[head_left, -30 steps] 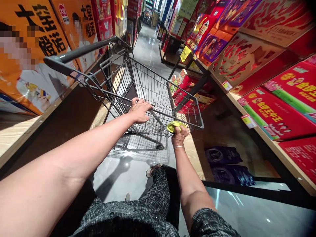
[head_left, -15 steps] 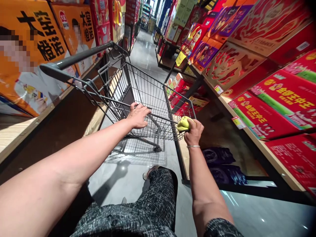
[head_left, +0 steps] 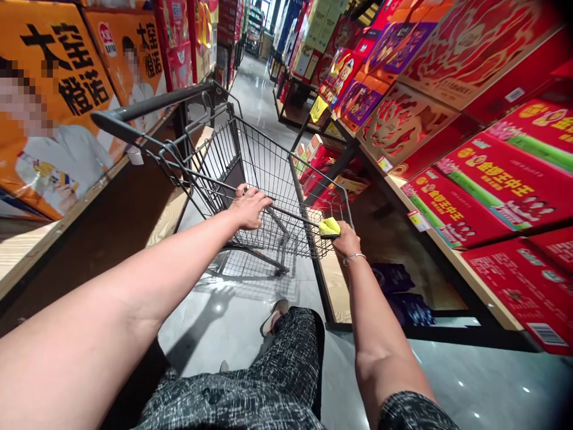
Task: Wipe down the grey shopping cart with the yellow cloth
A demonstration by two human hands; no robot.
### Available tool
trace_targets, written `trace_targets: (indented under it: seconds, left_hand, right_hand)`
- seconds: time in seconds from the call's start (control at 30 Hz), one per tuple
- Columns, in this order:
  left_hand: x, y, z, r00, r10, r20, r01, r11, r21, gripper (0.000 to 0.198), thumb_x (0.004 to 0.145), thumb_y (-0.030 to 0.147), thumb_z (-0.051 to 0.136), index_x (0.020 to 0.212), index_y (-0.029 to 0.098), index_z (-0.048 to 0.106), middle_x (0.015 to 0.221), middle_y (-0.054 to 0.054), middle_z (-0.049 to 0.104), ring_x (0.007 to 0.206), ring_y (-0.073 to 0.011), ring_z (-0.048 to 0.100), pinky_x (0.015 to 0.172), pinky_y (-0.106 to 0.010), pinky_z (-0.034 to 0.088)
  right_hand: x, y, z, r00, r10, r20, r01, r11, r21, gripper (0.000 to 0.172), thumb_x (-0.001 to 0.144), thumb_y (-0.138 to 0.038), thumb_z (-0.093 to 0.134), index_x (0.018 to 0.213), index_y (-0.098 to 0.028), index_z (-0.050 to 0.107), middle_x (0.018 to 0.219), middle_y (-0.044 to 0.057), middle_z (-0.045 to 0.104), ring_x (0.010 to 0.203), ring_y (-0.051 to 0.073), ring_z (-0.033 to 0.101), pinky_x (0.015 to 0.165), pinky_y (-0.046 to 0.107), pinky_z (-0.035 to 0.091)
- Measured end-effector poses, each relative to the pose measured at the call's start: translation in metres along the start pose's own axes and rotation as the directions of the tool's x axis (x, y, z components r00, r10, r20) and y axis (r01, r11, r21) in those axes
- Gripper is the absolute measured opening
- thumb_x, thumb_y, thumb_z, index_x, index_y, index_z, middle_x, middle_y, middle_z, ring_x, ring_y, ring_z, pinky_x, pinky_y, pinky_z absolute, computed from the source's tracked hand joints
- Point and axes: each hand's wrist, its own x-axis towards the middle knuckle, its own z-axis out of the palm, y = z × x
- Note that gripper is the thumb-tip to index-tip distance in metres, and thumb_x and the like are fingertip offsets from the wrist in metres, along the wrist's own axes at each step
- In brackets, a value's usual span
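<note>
A dark grey wire shopping cart (head_left: 264, 158) stands at an angle in front of me, its bar handle at the upper left. My left hand (head_left: 249, 208) is curled over the near top rail of the basket. On the same rail, toward the basket's right corner, my right hand (head_left: 347, 239) grips a yellow cloth (head_left: 330, 227). The cloth is bunched against the rail, and the fingers are partly hidden behind it. No goods show inside the wire basket.
Shelves with orange cartons (head_left: 58, 65) line the left side. Red boxes (head_left: 496, 179) and gold-patterned boxes (head_left: 403, 125) are stacked on the right shelf, with dark purple packs (head_left: 405, 292) below. A tiled aisle (head_left: 250, 83) runs ahead between the shelves.
My right hand with the yellow cloth has turned and moved slightly left along the rail, pressing the cloth flatter. My left hand stays on the rail. The view has shifted slightly.
</note>
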Motion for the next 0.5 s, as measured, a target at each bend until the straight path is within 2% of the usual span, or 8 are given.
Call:
trace_targets:
  seconds: [0.13, 0.27, 0.37, 0.5]
  left_hand:
    - [0.01, -0.027, -0.001, 1.0, -0.029, -0.005, 0.029, 0.999, 0.026, 0.061, 0.077, 0.031, 0.066, 0.137, 0.031, 0.055, 0.141, -0.006, 0.053, 0.143, -0.0332, 0.03, 0.12, -0.059, -0.001]
    - [0.016, -0.041, -0.003, 0.99, -0.141, -0.012, 0.141, 0.988, 0.06, 0.058, 0.078, 0.033, 0.063, 0.135, 0.028, 0.058, 0.145, -0.009, 0.051, 0.147, -0.0373, 0.024, 0.12, -0.063, -0.007]
    - [0.017, -0.029, -0.004, 0.997, -0.082, 0.014, 0.082, 0.996, 0.04, 0.059, 0.08, 0.035, 0.06, 0.139, 0.028, 0.056, 0.143, -0.007, 0.054, 0.144, -0.0341, 0.03, 0.12, -0.063, -0.004]
    - [0.016, 0.003, 0.003, 0.99, 0.117, 0.085, -0.114, 0.993, -0.033, 0.06, 0.083, 0.038, 0.059, 0.143, 0.033, 0.055, 0.14, -0.005, 0.055, 0.14, -0.0309, 0.036, 0.123, -0.057, -0.001]
  right_hand:
    - [-0.022, -0.021, 0.004, 0.997, -0.02, -0.07, 0.021, 1.0, 0.005, 0.054, 0.076, -0.014, 0.053, 0.129, -0.023, 0.056, 0.12, 0.009, 0.062, 0.103, 0.026, 0.055, 0.081, 0.034, 0.041]
    - [-0.047, -0.053, 0.012, 0.984, -0.13, -0.118, 0.134, 0.991, 0.026, 0.07, 0.072, -0.009, 0.052, 0.141, -0.021, 0.049, 0.127, 0.011, 0.058, 0.109, 0.027, 0.053, 0.089, 0.038, 0.043]
    - [-0.064, -0.077, 0.025, 0.953, -0.239, -0.184, 0.243, 0.97, -0.001, 0.078, 0.073, -0.006, 0.054, 0.149, -0.022, 0.042, 0.139, 0.013, 0.051, 0.115, 0.029, 0.05, 0.097, 0.042, 0.043]
    - [-0.081, -0.102, 0.057, 0.897, -0.355, -0.263, 0.338, 0.935, -0.109, 0.061, 0.089, -0.01, 0.05, 0.144, -0.037, 0.05, 0.148, 0.006, 0.048, 0.136, 0.031, 0.037, 0.112, 0.054, 0.03]
